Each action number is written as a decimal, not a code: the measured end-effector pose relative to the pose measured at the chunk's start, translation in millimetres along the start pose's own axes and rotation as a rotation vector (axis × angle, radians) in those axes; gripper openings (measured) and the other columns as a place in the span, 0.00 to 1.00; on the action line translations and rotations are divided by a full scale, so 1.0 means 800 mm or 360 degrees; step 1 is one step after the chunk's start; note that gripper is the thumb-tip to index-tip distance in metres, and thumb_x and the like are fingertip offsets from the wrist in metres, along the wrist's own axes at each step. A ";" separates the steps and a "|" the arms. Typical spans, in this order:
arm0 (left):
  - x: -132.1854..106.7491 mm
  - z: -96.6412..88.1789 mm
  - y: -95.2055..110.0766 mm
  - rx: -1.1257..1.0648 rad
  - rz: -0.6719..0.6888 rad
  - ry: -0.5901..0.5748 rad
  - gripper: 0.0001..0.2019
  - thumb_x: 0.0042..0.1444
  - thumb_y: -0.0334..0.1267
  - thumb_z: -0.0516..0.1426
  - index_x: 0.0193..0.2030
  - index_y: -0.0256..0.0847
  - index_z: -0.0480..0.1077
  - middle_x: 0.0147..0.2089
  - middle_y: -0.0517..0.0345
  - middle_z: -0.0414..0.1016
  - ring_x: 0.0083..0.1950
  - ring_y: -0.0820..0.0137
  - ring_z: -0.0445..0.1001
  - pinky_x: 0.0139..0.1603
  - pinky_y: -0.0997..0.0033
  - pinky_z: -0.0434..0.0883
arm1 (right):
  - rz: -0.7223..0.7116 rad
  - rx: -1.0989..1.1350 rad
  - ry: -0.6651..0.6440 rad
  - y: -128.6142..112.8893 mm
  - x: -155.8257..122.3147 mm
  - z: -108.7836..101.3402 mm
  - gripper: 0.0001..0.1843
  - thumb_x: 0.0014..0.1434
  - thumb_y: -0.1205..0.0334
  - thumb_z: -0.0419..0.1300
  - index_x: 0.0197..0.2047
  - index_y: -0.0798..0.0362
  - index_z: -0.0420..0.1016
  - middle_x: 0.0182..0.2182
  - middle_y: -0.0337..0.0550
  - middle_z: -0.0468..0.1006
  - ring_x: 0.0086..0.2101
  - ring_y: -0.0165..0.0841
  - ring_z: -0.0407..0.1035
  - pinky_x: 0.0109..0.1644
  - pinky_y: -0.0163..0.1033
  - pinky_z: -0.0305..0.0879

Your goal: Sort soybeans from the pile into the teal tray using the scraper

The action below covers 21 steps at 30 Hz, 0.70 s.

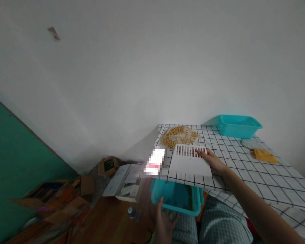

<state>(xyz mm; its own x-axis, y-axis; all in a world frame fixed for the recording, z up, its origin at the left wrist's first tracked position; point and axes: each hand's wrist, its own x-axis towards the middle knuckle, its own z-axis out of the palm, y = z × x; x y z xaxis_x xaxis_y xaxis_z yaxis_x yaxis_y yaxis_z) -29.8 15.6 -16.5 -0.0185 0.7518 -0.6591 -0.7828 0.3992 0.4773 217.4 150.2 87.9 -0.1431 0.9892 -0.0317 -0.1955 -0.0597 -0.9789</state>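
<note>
My right hand [209, 159] grips the right edge of a white plastic board with a row of slots [190, 165], thumb and fingers near the slotted end. The board lies at the table's front edge, and its slotted end reaches a pile of yellow beans or kernels mixed with white grains [179, 136]. Below the edge, my left hand [165, 218] holds a teal plastic basin [176, 209] at its near left side, thumb up by the rim. The basin sits over my lap, partly under the table edge; what is inside is dark and hard to make out.
A second teal basin [239, 130] stands at the table's back right, beside a clear plastic bag [252, 144] and a yellow cloth [264, 156]. A blurred-out bright rectangle [155, 161] lies at the left edge. Cardboard boxes [86, 186] and a bottle [133, 213] are on the floor.
</note>
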 end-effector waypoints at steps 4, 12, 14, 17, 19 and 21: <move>0.001 -0.001 -0.001 0.0004 0.0017 -0.0026 0.33 0.43 0.55 0.59 0.58 0.54 0.57 0.59 0.51 0.66 0.53 0.52 0.70 0.44 0.57 0.70 | -0.0282 0.0085 0.0449 0.003 0.020 -0.016 0.18 0.48 0.47 0.64 0.36 0.51 0.75 0.34 0.42 0.80 0.32 0.37 0.74 0.33 0.37 0.69; 0.002 -0.006 -0.005 -0.0003 0.0014 -0.0044 0.33 0.44 0.55 0.58 0.58 0.56 0.56 0.60 0.52 0.64 0.52 0.52 0.71 0.44 0.57 0.70 | -0.0465 -0.0036 0.1003 0.015 0.040 -0.046 0.22 0.48 0.45 0.61 0.39 0.53 0.76 0.37 0.46 0.80 0.36 0.41 0.74 0.34 0.39 0.68; 0.000 -0.005 -0.005 0.0000 0.0003 -0.0040 0.34 0.44 0.54 0.58 0.59 0.56 0.55 0.61 0.52 0.64 0.53 0.52 0.70 0.44 0.57 0.70 | -0.0457 -0.0075 0.1015 0.016 0.041 -0.048 0.21 0.48 0.45 0.61 0.39 0.53 0.77 0.37 0.46 0.80 0.35 0.41 0.74 0.33 0.39 0.68; -0.001 -0.004 -0.005 0.0005 0.0020 -0.0059 0.35 0.44 0.54 0.59 0.60 0.55 0.54 0.61 0.52 0.63 0.53 0.52 0.70 0.44 0.57 0.70 | -0.0410 -0.0179 0.1006 0.015 0.039 -0.046 0.21 0.48 0.45 0.61 0.37 0.54 0.77 0.34 0.47 0.81 0.33 0.41 0.74 0.31 0.38 0.66; 0.000 -0.004 -0.004 0.0011 0.0021 -0.0081 0.35 0.45 0.54 0.58 0.60 0.54 0.54 0.62 0.51 0.62 0.53 0.52 0.70 0.44 0.57 0.70 | -0.0414 -0.0240 0.0986 0.013 0.037 -0.043 0.21 0.48 0.45 0.62 0.36 0.54 0.78 0.32 0.47 0.81 0.32 0.41 0.74 0.30 0.38 0.65; 0.000 -0.003 -0.004 0.0020 0.0011 -0.0070 0.35 0.45 0.54 0.58 0.60 0.54 0.53 0.62 0.50 0.62 0.53 0.52 0.70 0.44 0.57 0.71 | -0.0439 -0.0282 0.0981 0.011 0.036 -0.042 0.22 0.47 0.45 0.61 0.36 0.55 0.78 0.31 0.47 0.81 0.31 0.41 0.73 0.30 0.38 0.65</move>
<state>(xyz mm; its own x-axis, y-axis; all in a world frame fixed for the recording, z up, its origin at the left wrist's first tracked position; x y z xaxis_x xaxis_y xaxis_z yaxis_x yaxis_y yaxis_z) -28.9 13.4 -19.3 0.0037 0.7767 -0.6298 -0.7751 0.4002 0.4890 243.8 182.3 71.7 0.4761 0.8638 0.1650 0.0231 0.1753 -0.9842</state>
